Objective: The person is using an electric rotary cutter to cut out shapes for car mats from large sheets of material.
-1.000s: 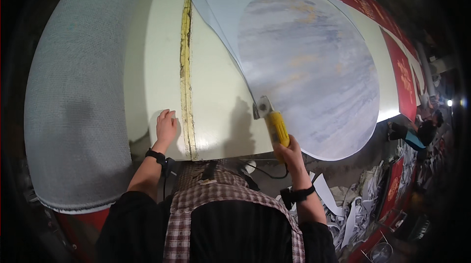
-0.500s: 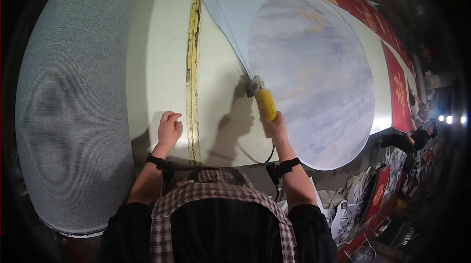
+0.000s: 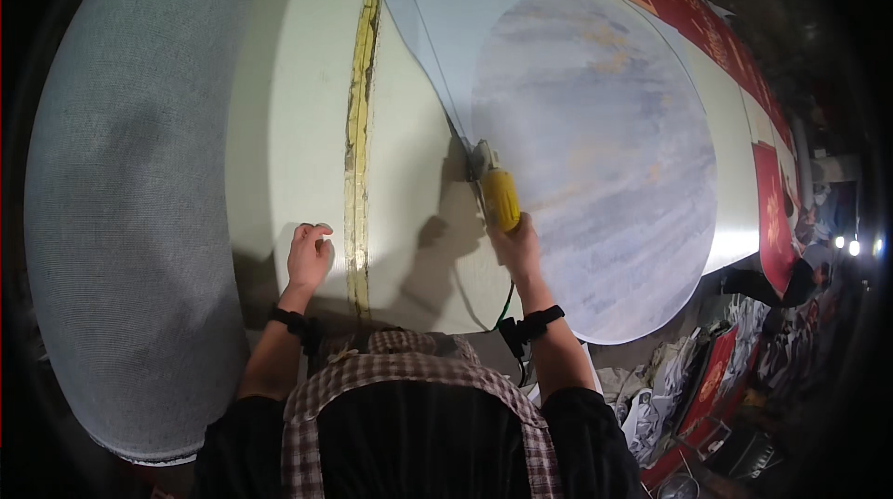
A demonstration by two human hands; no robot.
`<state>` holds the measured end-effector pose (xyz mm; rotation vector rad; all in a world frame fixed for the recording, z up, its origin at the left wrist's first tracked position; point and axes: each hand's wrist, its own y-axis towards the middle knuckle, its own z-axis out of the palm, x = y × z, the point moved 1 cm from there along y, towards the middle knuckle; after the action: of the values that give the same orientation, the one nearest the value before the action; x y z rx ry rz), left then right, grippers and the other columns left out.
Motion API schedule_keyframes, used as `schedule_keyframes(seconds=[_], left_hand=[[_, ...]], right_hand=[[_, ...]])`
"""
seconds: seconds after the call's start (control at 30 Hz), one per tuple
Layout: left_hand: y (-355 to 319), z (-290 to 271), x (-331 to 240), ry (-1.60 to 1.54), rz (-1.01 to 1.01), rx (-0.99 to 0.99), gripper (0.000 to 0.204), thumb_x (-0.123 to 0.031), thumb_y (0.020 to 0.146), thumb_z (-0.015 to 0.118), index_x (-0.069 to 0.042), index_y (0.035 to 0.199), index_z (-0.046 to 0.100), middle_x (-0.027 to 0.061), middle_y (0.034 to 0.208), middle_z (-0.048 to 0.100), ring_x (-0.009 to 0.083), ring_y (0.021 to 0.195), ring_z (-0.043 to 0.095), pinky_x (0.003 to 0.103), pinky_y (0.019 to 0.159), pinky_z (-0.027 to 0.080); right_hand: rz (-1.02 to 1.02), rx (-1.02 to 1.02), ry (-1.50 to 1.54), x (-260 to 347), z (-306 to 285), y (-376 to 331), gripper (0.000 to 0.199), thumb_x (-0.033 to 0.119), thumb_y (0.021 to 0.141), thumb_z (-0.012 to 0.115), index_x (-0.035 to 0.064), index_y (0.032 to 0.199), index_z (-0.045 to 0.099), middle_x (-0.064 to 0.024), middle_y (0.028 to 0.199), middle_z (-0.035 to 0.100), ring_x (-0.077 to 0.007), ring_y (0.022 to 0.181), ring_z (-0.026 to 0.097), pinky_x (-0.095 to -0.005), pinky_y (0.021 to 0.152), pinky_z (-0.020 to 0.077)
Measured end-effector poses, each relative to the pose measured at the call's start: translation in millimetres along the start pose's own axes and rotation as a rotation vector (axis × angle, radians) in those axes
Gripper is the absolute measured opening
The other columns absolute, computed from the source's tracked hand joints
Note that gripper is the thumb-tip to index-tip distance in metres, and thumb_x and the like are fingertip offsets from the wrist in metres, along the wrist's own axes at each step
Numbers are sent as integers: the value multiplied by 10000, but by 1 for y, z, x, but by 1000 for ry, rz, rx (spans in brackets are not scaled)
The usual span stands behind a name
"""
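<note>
My right hand [image 3: 517, 240] is wrapped around a yellow electric hand cutter [image 3: 500, 199]. The cutter's metal head [image 3: 482, 158] sits at the left edge of a mat with a large oval of cloudy grey-blue pattern [image 3: 595, 155]. A plain light-blue offcut [image 3: 433, 43] runs from that edge up to a point at the far side. Over the pale tabletop [image 3: 307, 127] hovers my left hand [image 3: 310, 255], fingers loosely bent and apart, with nothing in it. It is nearest a yellow tape strip [image 3: 356, 164] on the table.
A big roll of grey mesh-backed material [image 3: 139, 201] lies along the left. Red printed mats [image 3: 688, 15] cover the far right edge. At the lower right are heaped scraps [image 3: 656, 387], and a person in dark clothes [image 3: 791, 285] is beyond. A cord [image 3: 507, 304] hangs by my right wrist.
The view has shifted a little, so the table and oval sit slightly differently. The cutter has come slightly nearer along the oval's left edge. My left hand is slightly farther left and lower.
</note>
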<state>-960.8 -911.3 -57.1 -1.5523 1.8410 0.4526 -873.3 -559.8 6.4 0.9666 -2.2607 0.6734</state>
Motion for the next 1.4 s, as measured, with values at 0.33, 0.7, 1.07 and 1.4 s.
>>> schedule_keyframes(seconds=[0.33,0.7,1.07,1.4], left_hand=[[1,-3,-3,-58,34,-8,183,-47,735,554,-79,916,541,80,851,464,205,683,520,313,629,435],[62,-18,-19,35,148,-129,312,-67,776,537,-81,1086,517,129,1065,478,264,904,507,338,798,428],[159,11,-39,420,91,-84,517,-228,834,474,-63,1302,326,180,1385,215,339,1286,175,456,1047,117],[167,19,-36,528,79,-102,543,-226,799,473,-63,1297,330,178,1392,202,336,1294,158,473,1046,108]], right_hand=[[79,49,240,14,30,70,434,227,667,655,-32,957,463,-120,703,582,-178,587,581,-297,516,458],[114,-17,409,36,65,152,375,173,703,669,-37,947,476,-83,800,556,-135,670,537,-275,564,444],[163,-137,803,63,90,251,379,185,726,664,-33,973,476,-86,816,552,-144,671,541,-280,557,450],[213,-187,915,80,97,349,404,178,709,676,-35,961,443,-88,825,544,-132,650,532,-269,546,440]])
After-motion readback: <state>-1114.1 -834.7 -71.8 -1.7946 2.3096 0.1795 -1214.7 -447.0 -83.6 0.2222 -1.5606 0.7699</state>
